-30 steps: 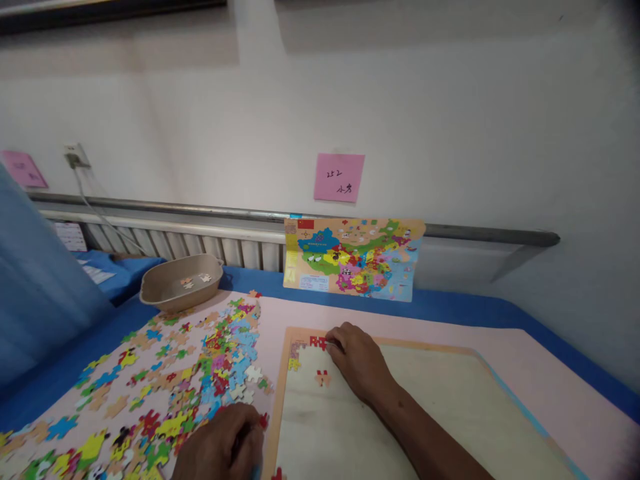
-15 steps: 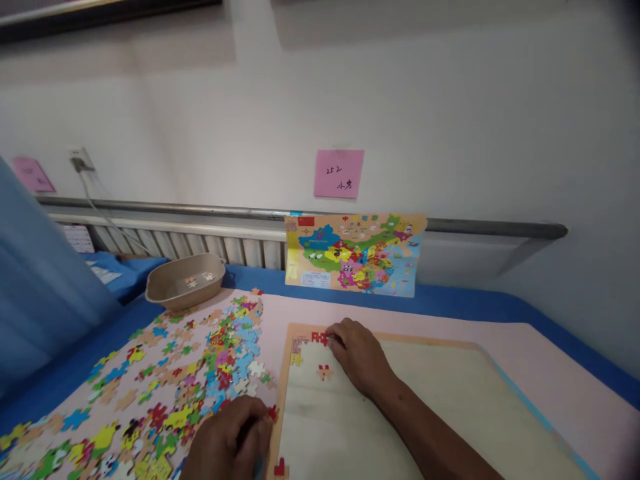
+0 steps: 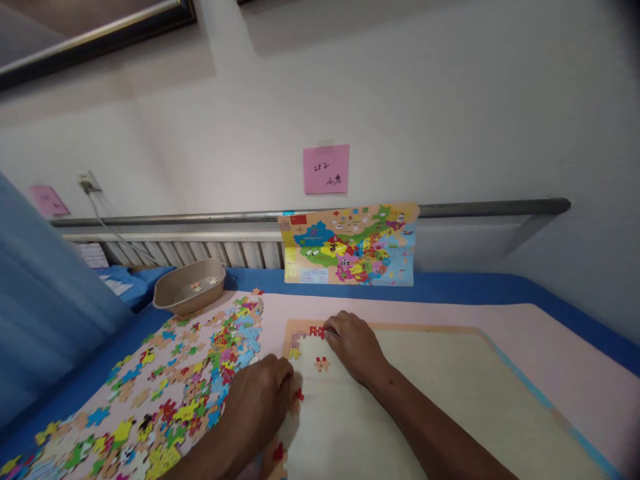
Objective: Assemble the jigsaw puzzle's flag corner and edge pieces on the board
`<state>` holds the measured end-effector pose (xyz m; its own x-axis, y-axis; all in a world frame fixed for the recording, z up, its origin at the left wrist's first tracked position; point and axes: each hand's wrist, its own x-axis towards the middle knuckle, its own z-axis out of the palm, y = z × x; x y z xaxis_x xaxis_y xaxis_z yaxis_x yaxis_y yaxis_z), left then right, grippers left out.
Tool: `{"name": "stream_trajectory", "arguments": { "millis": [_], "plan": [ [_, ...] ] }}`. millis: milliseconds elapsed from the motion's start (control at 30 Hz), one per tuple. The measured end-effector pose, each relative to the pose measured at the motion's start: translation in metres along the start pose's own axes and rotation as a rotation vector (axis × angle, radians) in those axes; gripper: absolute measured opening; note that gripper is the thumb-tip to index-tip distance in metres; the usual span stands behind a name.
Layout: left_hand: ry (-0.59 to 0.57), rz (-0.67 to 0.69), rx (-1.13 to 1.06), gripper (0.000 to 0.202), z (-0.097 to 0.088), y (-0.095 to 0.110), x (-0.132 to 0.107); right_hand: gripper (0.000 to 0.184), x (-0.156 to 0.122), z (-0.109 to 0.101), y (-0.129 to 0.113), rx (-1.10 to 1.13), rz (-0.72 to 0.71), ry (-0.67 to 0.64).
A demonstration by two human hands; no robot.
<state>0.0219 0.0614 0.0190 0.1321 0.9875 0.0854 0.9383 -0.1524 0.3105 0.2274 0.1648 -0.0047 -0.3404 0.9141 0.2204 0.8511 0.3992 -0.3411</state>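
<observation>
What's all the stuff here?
Table: one, blue, below
Mat: one, pink, on table
Board: one, pale, on mat
Bowl: one, brown, left
Pieces: many, mixed colours, mat, bowl, board
Rail: one, grey, on wall
Map: one, multicoloured, against rail
Radiator: one, whitish, under rail
Notes: two, pink, on wall
Socket: one, white, left
Cord: one, white, left
Papers: some, white, left
Curtain: one, blue, left
Frame: one, dark, top left
Left hand: one, board's left edge
Right hand: one, board's far edge

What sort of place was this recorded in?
Indoors, perhaps a makeshift workroom: a radiator along the wall, a pink note marked 252, and a blue-covered surface bearing jigsaw pieces.
</observation>
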Motion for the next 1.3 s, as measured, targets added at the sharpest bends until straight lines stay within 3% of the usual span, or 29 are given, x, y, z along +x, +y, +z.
{"name": "stream_trajectory", "arguments": {
  "millis": [67,200,333,1300],
  "plan": [
    [0.023,0.118,0.170,0.029,-0.003,0.001,0.023,0.014,0.000,-0.001,-0.001,-0.010,0.001,0.001],
    [0.023,0.213,0.215,0.030,0.003,0.002,0.075,0.011,-0.002,-0.003,-0.003,-0.044,0.024,0.011],
    [0.017,0.266,0.225,0.029,0.012,0.003,0.100,0.013,-0.003,-0.003,-0.005,-0.077,0.027,0.012],
    [0.043,0.309,0.182,0.029,0.021,-0.004,0.107,0.023,-0.001,0.001,-0.002,-0.118,-0.060,-0.011]
  ]
}}
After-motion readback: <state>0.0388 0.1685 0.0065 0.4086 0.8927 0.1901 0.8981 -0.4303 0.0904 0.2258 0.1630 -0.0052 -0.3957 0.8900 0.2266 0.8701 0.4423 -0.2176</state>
